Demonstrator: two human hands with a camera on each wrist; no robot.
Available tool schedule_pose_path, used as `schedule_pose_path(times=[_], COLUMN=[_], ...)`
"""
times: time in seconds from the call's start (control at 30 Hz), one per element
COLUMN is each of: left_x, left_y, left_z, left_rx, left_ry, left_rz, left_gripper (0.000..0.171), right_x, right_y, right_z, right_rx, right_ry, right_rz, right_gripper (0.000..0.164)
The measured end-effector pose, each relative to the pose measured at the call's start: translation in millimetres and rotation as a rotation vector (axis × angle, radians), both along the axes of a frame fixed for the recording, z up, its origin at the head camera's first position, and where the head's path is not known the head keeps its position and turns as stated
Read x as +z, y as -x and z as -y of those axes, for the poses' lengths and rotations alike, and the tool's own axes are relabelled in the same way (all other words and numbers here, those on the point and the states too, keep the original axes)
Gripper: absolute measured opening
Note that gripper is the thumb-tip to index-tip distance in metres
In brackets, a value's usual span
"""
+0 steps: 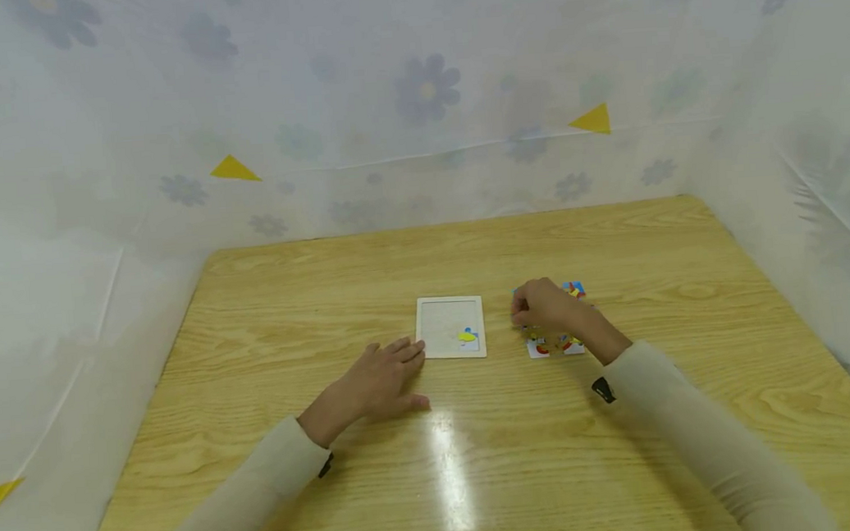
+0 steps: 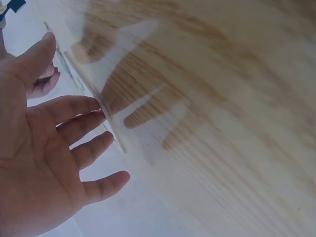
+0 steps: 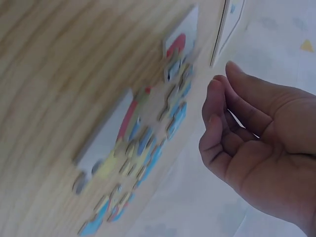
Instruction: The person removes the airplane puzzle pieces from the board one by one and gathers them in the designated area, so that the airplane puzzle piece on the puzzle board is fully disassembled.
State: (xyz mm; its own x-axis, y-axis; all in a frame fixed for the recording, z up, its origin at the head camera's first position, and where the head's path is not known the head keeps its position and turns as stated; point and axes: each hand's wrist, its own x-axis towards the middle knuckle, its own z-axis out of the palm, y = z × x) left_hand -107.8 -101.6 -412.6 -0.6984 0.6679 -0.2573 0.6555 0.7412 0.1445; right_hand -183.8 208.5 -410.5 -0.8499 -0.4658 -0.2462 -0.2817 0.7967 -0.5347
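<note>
In the head view a square white puzzle frame (image 1: 448, 299) lies mid-table, one jigsaw piece (image 1: 469, 345) with yellow and blue print in its lower right corner. My left hand (image 1: 377, 380) rests with spread fingers, fingertips at the frame's lower left edge; the left wrist view shows those straight fingers (image 2: 81, 105) against the rim. Over a group of loose jigsaw pieces (image 1: 538, 348) to the right is my right hand (image 1: 546, 306). Its fingers (image 3: 213, 133) are curled and the thumb tip is close to the index fingertip, with no piece showing between them.
Loose pieces (image 3: 106, 138) in white, red, yellow and blue lie flat and close together, partly hidden under the right hand in the head view. The wooden table (image 1: 308, 290) is enclosed by a white flowered curtain (image 1: 389, 177) bearing yellow triangles.
</note>
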Motion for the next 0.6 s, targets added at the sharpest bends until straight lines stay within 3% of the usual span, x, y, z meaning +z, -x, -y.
schedule_pose_path(times=[0.2,0.37,0.6], left_x=[-1.1,-0.9,0.2], left_y=[0.1,0.2,1.2], left_z=[0.5,0.8,-0.4], left_rx=[-0.012,-0.009,-0.009], left_ry=[0.001,-0.009,0.004], left_rz=[-0.023,-0.024,-0.020], left_gripper=[0.075,0.075,0.075], right_x=[-3.4,-7.5,-9.8], right_y=[-0.9,-1.1,-4.3], right_z=[25.2,40.5,53.2], right_rx=[0.008,0.068,0.092], right_ry=[0.024,0.036,0.056], right_rz=[-0.054,-0.113,-0.037], right_gripper=[0.008,0.015,0.031])
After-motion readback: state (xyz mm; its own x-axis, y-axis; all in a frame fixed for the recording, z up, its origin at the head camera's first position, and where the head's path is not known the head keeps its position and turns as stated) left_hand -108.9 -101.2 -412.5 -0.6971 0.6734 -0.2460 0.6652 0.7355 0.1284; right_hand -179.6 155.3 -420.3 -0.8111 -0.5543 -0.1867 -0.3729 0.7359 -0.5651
